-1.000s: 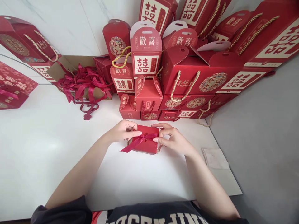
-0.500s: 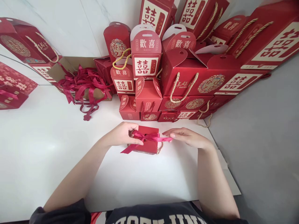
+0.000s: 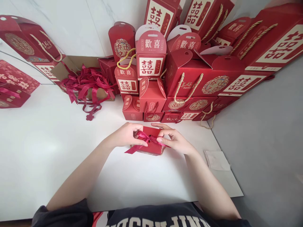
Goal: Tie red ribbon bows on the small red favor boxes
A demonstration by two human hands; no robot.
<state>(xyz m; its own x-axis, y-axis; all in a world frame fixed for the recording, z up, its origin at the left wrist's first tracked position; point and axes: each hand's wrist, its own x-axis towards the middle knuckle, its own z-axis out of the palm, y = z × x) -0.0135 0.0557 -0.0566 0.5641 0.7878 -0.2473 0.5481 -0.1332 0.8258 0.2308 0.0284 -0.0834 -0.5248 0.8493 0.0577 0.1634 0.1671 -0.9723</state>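
Observation:
A small red gift box (image 3: 151,149) stands on the white table in front of me, with a bit of twisted cord showing at its right side. Across its top lies a crimson ribbon (image 3: 132,148) tied in a bow, one tail hanging off to the left. My left hand (image 3: 130,135) pinches the bow's left loop between thumb and fingers. From the right, my right hand (image 3: 174,138) pinches the ribbon's right side close to the knot, its index finger stretched out over the box's far edge.
Stacked red gift boxes (image 3: 182,104) with rope handles fill the back and right. At the back left, a cardboard box (image 3: 78,61) overflows with loose crimson ribbons (image 3: 92,82). A folded white cloth or tissue (image 3: 216,160) lies near the table's right edge, beside a grey wall (image 3: 267,132).
My right hand has moved left, from the ribbon's right end to beside the knot. My left hand keeps its hold on the left loop. The view has shifted slightly.

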